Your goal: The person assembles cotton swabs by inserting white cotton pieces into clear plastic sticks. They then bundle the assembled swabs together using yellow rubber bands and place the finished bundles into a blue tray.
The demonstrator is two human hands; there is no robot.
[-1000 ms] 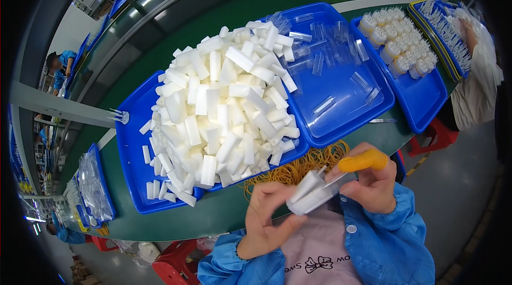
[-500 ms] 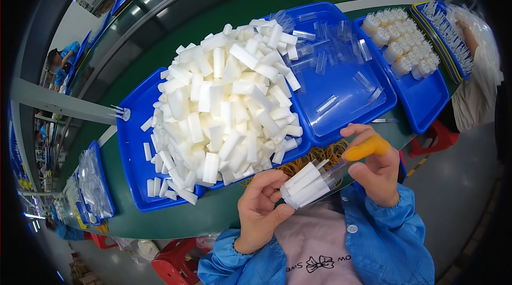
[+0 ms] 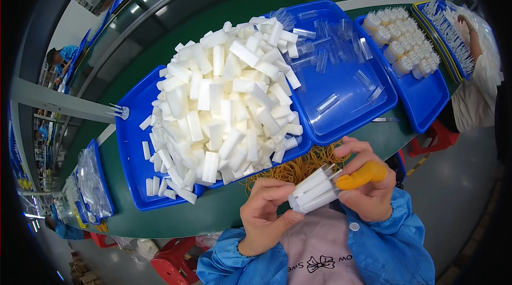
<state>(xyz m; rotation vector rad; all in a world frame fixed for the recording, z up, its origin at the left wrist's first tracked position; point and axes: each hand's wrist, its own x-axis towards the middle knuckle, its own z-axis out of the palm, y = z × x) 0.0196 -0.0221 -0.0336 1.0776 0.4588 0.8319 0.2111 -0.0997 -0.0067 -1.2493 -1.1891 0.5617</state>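
Note:
Between my hands is a white holder (image 3: 297, 203) with several white foam pieces (image 3: 313, 189) standing side by side in it and clear plastic around them. My left hand (image 3: 265, 214) grips the holder's base, thumb below and fingers above. At the other end, my right hand (image 3: 368, 181) pinches what looks like a clear plastic tube (image 3: 335, 174), partly hidden by the fingers. An orange finger cot (image 3: 362, 174) covers its index finger. Just beyond the hands, a large heap of white foam pieces (image 3: 224, 103) fills a blue tray (image 3: 133, 178).
Another blue tray (image 3: 346, 117) holds loose clear tubes (image 3: 321, 61). To its right, a blue tray (image 3: 424, 106) carries capped white-and-yellow assemblies (image 3: 400, 45). Rubber bands (image 3: 298, 170) lie along the green table's near edge. A person's arm (image 3: 473, 45) shows at far right; red stools (image 3: 173, 258) stand below.
My right hand has moved left and down, closing the gap to the holder. The clear plastic that showed between them is now mostly over the foam pieces. My left hand shifted slightly right.

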